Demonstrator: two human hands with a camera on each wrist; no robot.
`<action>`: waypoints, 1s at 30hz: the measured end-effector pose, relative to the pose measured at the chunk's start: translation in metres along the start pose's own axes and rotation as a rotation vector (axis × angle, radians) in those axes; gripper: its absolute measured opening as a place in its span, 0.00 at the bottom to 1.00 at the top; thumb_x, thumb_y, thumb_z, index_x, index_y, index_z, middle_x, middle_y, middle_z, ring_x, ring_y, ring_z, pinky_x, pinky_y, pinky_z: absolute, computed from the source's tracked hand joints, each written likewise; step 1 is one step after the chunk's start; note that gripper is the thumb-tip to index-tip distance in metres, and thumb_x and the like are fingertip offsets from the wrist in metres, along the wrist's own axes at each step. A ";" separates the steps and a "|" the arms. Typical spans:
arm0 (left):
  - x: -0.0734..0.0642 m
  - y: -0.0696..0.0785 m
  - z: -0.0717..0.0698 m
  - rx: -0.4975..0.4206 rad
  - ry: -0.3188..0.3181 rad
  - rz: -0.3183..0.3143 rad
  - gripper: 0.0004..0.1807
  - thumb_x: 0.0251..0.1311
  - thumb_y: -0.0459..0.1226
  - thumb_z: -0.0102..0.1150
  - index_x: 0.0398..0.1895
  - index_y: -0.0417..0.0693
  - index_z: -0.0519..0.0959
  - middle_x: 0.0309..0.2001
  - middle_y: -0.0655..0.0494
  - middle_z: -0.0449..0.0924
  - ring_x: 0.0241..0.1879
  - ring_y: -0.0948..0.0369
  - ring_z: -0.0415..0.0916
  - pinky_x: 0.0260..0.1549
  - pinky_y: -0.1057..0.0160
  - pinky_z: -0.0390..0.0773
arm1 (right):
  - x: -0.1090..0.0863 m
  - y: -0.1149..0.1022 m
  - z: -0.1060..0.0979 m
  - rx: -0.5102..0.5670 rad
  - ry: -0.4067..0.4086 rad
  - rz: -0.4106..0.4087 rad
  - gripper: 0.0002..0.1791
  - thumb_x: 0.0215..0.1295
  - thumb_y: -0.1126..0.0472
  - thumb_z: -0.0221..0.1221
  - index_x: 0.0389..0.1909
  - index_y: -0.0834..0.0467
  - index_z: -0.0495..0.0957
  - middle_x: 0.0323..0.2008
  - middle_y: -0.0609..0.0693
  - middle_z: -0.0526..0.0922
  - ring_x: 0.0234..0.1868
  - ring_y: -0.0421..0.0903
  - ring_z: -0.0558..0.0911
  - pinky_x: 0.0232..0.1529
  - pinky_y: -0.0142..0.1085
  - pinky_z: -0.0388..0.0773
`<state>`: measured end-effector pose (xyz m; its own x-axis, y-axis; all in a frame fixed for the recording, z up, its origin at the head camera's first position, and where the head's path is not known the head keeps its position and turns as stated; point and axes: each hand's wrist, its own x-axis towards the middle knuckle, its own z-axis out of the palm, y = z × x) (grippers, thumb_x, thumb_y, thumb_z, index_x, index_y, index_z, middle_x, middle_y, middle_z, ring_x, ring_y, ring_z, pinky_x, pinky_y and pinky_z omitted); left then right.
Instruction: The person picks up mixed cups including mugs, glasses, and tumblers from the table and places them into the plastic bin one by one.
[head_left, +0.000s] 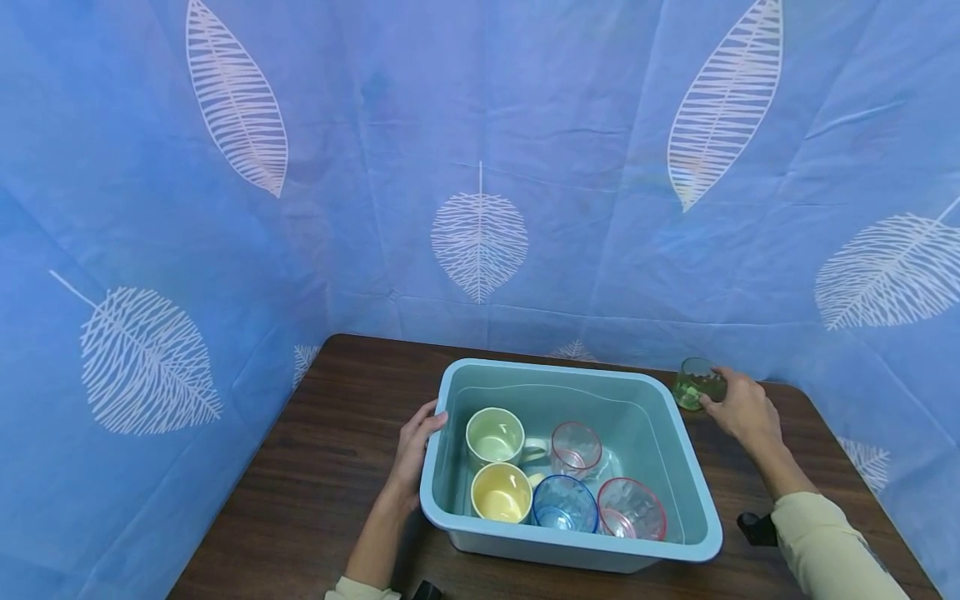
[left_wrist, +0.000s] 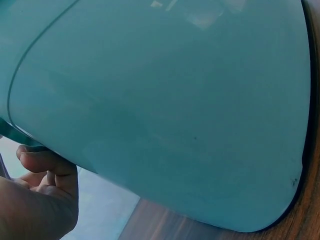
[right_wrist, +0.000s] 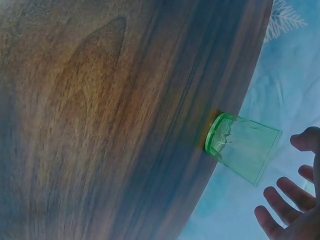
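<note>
A light blue plastic tub (head_left: 540,550) sits on the brown table. My left hand (head_left: 412,454) grips its left rim, and the left wrist view shows the fingers (left_wrist: 42,159) curled under the edge. Inside the tub are a green mug (head_left: 495,435), a yellow mug (head_left: 501,493), a blue-rimmed glass (head_left: 565,504), and two clear glasses with red rims, one behind (head_left: 576,450) and one in front (head_left: 632,510). At the table's back right, a green glass (right_wrist: 245,147) stands upright. Close beside it is my right hand (head_left: 750,410), fingers spread and apart from the glass in the right wrist view.
A blue cloth (head_left: 480,108) with white leaf prints hangs behind and along both sides of the table (head_left: 315,483). The green glass stands near the table's back edge, close to the cloth. Dark wrist straps show near both sleeves.
</note>
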<state>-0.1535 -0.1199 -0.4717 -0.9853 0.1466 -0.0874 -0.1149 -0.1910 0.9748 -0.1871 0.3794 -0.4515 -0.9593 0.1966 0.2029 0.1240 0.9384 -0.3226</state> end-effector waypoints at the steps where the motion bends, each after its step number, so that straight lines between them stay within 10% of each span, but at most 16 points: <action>1: 0.000 0.000 0.000 -0.002 -0.001 0.000 0.31 0.76 0.49 0.48 0.75 0.41 0.67 0.68 0.36 0.71 0.61 0.44 0.75 0.58 0.44 0.80 | 0.000 0.000 0.001 0.001 0.000 0.004 0.34 0.66 0.61 0.65 0.67 0.73 0.67 0.59 0.80 0.70 0.43 0.76 0.79 0.29 0.62 0.79; 7: 0.000 -0.001 -0.001 -0.007 -0.002 0.007 0.31 0.75 0.49 0.48 0.75 0.41 0.67 0.67 0.35 0.71 0.61 0.44 0.75 0.58 0.44 0.81 | 0.003 0.001 0.002 0.002 -0.010 0.011 0.33 0.67 0.60 0.64 0.67 0.74 0.66 0.59 0.81 0.70 0.32 0.70 0.81 0.21 0.55 0.77; 30: 0.003 -0.002 -0.002 0.009 -0.007 0.003 0.32 0.75 0.50 0.48 0.75 0.42 0.66 0.68 0.36 0.71 0.63 0.40 0.73 0.58 0.42 0.80 | 0.007 0.007 0.015 0.036 -0.047 0.053 0.34 0.67 0.59 0.63 0.66 0.75 0.65 0.54 0.81 0.73 0.49 0.79 0.77 0.36 0.67 0.80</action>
<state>-0.1566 -0.1207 -0.4743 -0.9849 0.1524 -0.0827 -0.1103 -0.1826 0.9770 -0.1967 0.3834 -0.4660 -0.9624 0.2319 0.1415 0.1670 0.9158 -0.3652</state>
